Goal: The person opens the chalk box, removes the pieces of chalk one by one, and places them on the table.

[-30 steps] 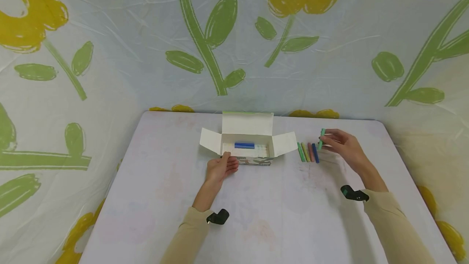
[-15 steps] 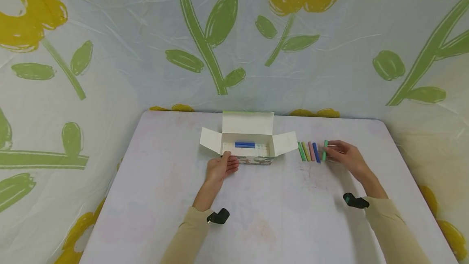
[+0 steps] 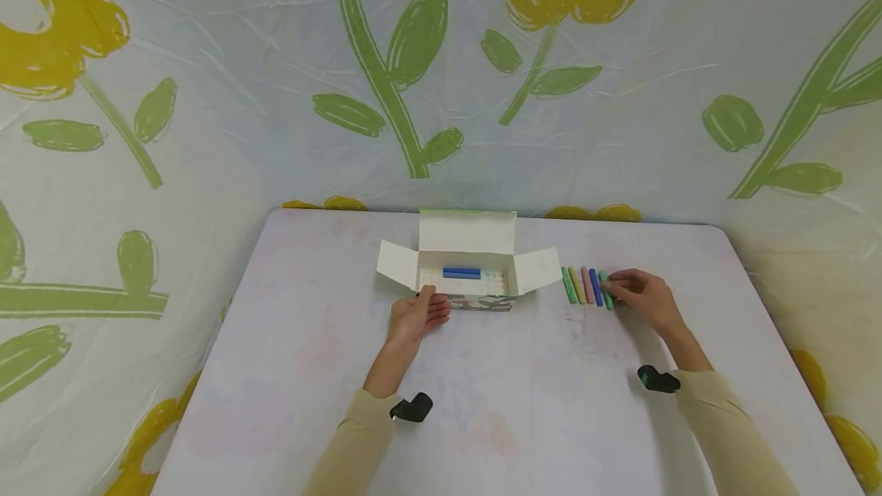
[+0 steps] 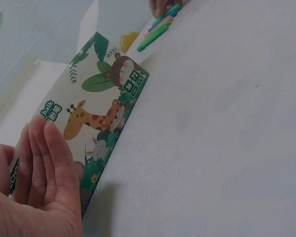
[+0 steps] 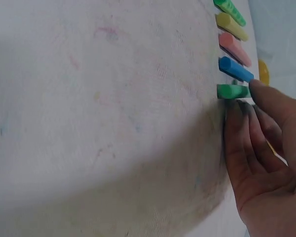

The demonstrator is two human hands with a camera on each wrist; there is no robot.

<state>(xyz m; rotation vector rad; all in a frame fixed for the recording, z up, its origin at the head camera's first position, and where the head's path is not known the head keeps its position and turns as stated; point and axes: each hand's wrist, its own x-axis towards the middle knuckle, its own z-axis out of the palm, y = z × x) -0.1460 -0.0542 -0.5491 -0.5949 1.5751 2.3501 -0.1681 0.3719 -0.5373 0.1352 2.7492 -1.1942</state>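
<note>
An open white chalk box with animal pictures stands at the back of the table; two blue chalk sticks lie on the paler contents inside. My left hand grips its front wall near the left corner, thumb over the rim and fingers along the printed side. Right of the box, my right hand pinches a green chalk stick resting on the table. Beside it, in a row, lie a blue chalk, a pink chalk, a yellow chalk and another green chalk.
The box's side flaps and its lid stick outward, the right flap close to the chalk row. A pale table with faint coloured smudges reaches back to a flower-printed cloth.
My right hand has brought the green chalk down onto the table, at the right end of the row and close to the blue one. The left hand has stayed at the box.
</note>
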